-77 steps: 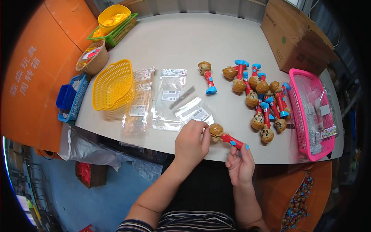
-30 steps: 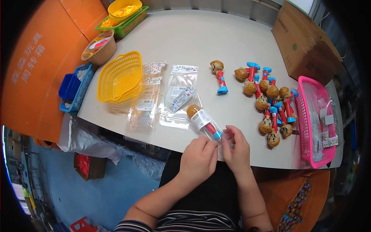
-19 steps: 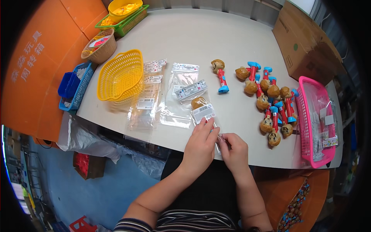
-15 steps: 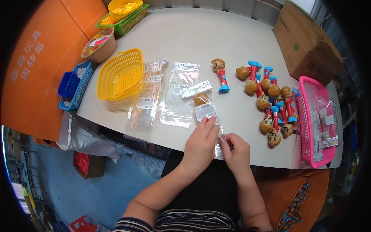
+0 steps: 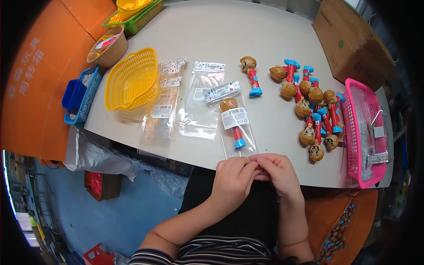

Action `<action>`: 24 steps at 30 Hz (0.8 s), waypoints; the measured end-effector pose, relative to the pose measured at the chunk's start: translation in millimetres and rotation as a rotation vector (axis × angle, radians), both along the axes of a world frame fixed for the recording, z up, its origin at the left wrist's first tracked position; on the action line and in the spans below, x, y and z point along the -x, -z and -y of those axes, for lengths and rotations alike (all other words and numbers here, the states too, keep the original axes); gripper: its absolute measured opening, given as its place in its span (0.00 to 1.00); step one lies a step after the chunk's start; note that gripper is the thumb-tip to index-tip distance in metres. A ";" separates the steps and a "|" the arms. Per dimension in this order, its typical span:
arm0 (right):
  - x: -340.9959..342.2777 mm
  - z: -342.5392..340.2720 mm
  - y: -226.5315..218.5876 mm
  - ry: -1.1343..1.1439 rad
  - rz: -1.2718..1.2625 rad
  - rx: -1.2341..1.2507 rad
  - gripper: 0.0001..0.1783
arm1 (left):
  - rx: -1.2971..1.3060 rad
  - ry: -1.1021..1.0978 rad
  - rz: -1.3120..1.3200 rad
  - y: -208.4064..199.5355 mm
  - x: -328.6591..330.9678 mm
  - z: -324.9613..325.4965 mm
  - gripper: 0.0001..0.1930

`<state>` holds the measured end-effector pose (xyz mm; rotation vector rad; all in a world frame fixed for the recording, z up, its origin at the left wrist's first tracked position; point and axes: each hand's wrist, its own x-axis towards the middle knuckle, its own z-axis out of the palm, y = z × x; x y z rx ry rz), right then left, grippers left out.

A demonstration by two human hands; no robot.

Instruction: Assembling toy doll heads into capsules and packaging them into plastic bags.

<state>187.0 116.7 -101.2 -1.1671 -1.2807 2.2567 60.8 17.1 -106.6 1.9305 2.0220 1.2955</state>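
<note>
Bagged figure point(image 5: 239, 132) lies by the near edge of the table point(image 5: 265, 31), its brown head far and its blue feet near. Starting at the left, I see a blue basket point(image 5: 92, 92) and a yellow basket point(image 5: 142, 70) off to that side, probably so the working middle is uncrowded. Overlapping bags point(image 5: 161, 126) come next, then a flat bag point(image 5: 201, 117), printed ends far, perhaps for easy picking from the near side. From there I reach the left hand point(image 5: 233, 182), fingers curled and pinching the bagged figure's near end, and the right hand point(image 5: 282, 174), pinching there too, tip to tip. I read that as two-handed control of thin film; what lies between the fingertips is hidden from me. A lone figure point(image 5: 252, 78) lies farther off, apart from the pile of figures point(image 5: 316, 94), placed, I judge, within the right hand's reach. A pink basket point(image 5: 352, 145) bounds the right, a carton point(image 5: 353, 42) beyond.

For moving, I watch the near edge, where both hands sit. Widest room is far; a narrower lane runs between bagged figure and pile.
</note>
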 end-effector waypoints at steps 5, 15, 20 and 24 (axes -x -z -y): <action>-2.1 1.6 1.1 -0.017 0.002 -0.014 0.15 | 0.017 -0.055 0.048 1.9 -4.8 -0.8 0.08; -0.4 5.0 0.8 0.040 -0.009 -0.007 0.14 | 0.069 0.035 0.127 2.8 -0.6 -4.5 0.07; 3.8 7.4 5.8 0.091 -0.008 -0.005 0.12 | 0.047 0.093 0.148 -0.6 14.3 3.7 0.07; 5.1 5.3 3.0 0.094 0.010 -0.038 0.12 | 0.052 0.170 0.192 1.3 20.1 12.1 0.08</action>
